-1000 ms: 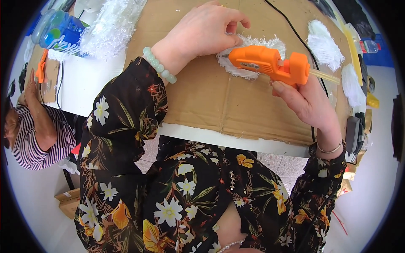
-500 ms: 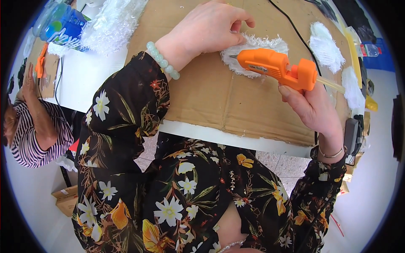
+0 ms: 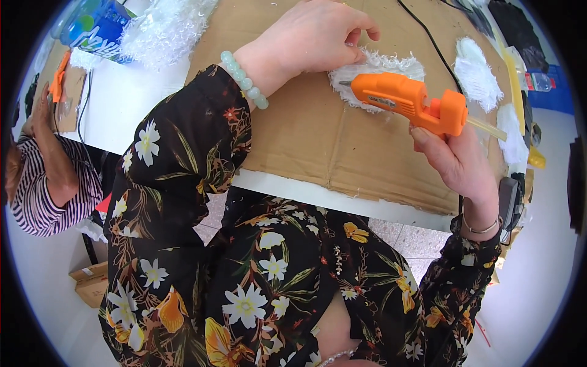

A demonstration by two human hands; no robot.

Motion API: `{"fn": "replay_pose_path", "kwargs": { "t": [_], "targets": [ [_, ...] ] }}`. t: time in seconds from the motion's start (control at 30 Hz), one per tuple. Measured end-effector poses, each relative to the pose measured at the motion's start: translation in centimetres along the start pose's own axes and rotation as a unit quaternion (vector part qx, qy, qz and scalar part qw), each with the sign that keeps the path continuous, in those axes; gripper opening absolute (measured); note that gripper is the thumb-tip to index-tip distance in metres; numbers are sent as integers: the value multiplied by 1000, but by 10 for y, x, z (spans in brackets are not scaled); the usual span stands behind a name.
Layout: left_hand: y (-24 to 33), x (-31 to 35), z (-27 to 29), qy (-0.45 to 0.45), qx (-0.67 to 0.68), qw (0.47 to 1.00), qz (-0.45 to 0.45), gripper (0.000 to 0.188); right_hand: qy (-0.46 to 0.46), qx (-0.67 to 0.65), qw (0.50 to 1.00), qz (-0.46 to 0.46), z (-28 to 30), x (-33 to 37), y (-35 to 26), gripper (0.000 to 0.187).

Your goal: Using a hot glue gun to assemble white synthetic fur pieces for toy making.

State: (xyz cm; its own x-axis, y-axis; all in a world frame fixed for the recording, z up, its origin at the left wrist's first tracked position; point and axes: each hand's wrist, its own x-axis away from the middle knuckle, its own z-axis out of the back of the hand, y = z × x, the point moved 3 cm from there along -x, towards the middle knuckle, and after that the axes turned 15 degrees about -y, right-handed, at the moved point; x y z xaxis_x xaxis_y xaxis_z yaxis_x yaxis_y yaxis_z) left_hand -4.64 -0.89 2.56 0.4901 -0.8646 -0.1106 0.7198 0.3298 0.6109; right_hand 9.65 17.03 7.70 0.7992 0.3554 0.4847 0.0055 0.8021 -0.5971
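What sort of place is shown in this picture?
Probably a craft workshop or small assembly room. The right hand holds an orange plastic glue gun over a white, frayed-edged oval piece on a brown cardboard sheet, and a similar orange tool shows near another person at the left.

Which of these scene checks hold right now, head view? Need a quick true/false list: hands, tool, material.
1. The right hand holds an orange glue gun. True.
2. The nozzle points toward the picture's right edge. False: the nozzle points left.
3. The left hand is at the upper left edge of a fluffy white piece. True.
4. No glue stick shows outside the gun. False: a translucent glue stick sticks out of its rear.
5. The white piece lies on brown cardboard. True.
6. The bead bracelet is on the right wrist. False: the pale green bracelet is on the left wrist.
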Motion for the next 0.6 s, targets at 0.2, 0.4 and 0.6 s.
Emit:
{"fn": "replay_pose_path", "kwargs": {
  "t": [0.2,0.4,0.6],
  "targets": [
    [3,3,1,0,-6,1000,5,27,1,-1,1000,-4,-3,11,3,17],
    [0,0,-4,-2,-7,1000,-3,26,-4,-2,1000,-20,-2,6,0,18],
    [3,1,-3,-8,-10,1000,8,27,-12,21,999,-28,-3,9,7,20]
  ]
}}
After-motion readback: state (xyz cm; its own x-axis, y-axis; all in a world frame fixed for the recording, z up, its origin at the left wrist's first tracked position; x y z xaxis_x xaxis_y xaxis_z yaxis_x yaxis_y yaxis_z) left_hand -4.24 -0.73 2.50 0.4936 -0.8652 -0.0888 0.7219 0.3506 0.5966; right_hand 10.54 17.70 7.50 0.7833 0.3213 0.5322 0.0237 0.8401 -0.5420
